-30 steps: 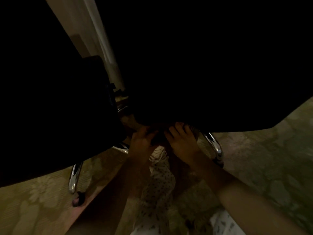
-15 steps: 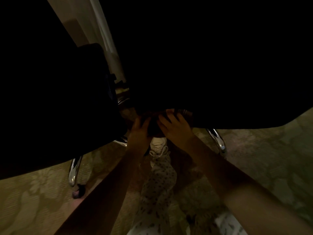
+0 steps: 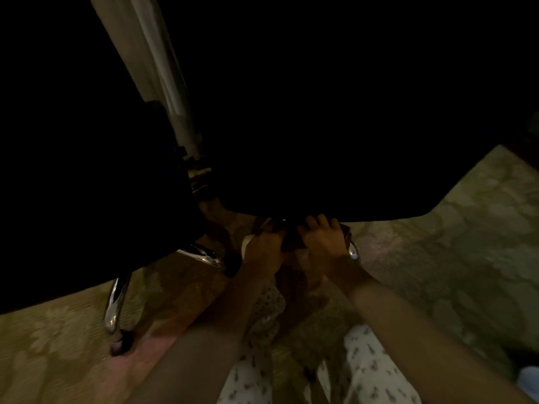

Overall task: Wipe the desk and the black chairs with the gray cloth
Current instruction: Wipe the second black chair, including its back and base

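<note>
Under the black padded chair (image 3: 320, 126), left hand (image 3: 264, 249) and right hand (image 3: 322, 239) clutch the bunched gray cloth (image 3: 291, 243), fingers (image 3: 320, 221) curled round it, likely to scrub the seat rim.

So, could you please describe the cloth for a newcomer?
Find the big black chair at upper right and follow its lower edge to the left hand and right hand. The cloth is the dark bunched fabric between them, darker than the pale carpet.
</note>
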The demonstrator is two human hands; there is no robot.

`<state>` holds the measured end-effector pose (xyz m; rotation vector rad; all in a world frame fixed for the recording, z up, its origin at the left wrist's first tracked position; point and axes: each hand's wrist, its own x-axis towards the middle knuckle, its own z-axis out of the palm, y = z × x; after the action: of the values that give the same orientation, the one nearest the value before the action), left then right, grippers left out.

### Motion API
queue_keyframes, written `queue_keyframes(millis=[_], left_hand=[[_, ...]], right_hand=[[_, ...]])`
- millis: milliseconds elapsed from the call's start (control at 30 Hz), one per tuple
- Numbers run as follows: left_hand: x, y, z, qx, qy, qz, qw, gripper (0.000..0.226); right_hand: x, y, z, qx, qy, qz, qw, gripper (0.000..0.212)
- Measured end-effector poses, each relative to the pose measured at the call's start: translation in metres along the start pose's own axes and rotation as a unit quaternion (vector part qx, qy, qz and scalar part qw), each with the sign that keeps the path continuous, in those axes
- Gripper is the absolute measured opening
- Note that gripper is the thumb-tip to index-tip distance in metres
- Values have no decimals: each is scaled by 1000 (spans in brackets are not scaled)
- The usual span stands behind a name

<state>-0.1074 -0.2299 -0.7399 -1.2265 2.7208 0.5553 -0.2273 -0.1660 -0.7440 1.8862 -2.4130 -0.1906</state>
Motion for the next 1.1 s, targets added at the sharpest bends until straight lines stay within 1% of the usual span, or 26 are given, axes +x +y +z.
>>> queue_keyframes(millis=[67, 100, 133, 167, 200, 233, 267, 300, 367, 400, 467, 600, 833, 1000, 1100], left_hand=[[-18, 10, -12, -2, 0, 6, 1000, 49], [-25, 13, -18, -8, 6, 13, 1000, 50], [-34, 18, -27, -13, 16, 18, 1000, 49], [-42, 21, -35, -10, 29, 25, 999, 48], [-51, 27, -45, -6, 43, 34, 999, 46], [-56, 33, -54, -2, 53, 43, 998, 45], [-65, 39, -62, 4, 64, 52, 997, 45], [-75, 46, -71, 13, 79, 62, 995, 45], [-90, 58, -85, 32, 97, 70, 992, 46], [-96, 62, -90, 43, 106, 72, 991, 47], [-112, 73, -103, 51, 121, 83, 988, 48], [-141, 91, -124, 39, 149, 116, 981, 53], [-164, 122, -163, 54, 210, 163, 963, 48], [-152, 144, -192, 47, 239, 166, 956, 57], [-140, 154, -200, 39, 236, 171, 956, 56]], right_hand=[[-17, -2, -29, -10, -14, -4, 1000, 62], [-25, 0, -40, 1, -17, -15, 1000, 57], [-36, 3, -50, -6, -4, -17, 1000, 53], [-45, 4, -61, -5, -19, -7, 1000, 50], [-54, 6, -73, -6, -12, 10, 1000, 48], [-58, 6, -82, -10, 14, 22, 1000, 46], [-65, 6, -93, -7, 58, 35, 998, 47], [-74, 6, -105, -7, 78, 45, 996, 48], [-89, 9, -120, 7, 71, 52, 996, 50], [-97, 11, -127, 22, 55, 69, 996, 50], [-113, 16, -142, 55, 80, 101, 990, 49], [-140, 23, -168, 185, 125, 144, 964, 48], [-170, 41, -204, 281, 190, 176, 924, 41], [-165, 63, -230, 346, 198, 224, 889, 36], [-160, 73, -233, 385, 188, 255, 867, 31]])
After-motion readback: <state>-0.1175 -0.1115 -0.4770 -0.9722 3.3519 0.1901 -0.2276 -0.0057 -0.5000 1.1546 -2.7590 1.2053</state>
